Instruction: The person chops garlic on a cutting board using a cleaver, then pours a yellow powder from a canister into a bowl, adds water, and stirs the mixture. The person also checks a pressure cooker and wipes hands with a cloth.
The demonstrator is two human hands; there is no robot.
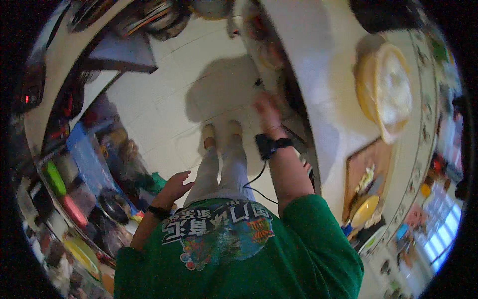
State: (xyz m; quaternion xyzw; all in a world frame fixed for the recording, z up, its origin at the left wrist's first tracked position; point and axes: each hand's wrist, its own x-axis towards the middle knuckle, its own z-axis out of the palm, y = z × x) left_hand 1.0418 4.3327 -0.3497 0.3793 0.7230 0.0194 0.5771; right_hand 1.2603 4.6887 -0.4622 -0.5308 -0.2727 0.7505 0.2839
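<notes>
My left hand (176, 187) hangs beside my left thigh with its fingers apart and nothing in it. A dark band circles that wrist. Out in front of me, my right hand (267, 110) is over the floor close to the counter's front edge; it is blurred, so its grip is unclear. A black strapped device (266, 146) with a cable sits on the right wrist. On the counter (317, 93) to the right stands a yellowish basin (368, 82) with whitish contents. Nearer me lies a wooden cutting board (354, 164) with pale food pieces and what may be a knife blade (377, 184).
Pale floor tiles (164, 123) lie ahead under my shadow. Along the left stand a blue crate or bin (87, 153), bagged goods and crowded shelves. A grey panel or tabletop corner (123, 52) juts out at upper left. A yellow round object (366, 211) lies by the board.
</notes>
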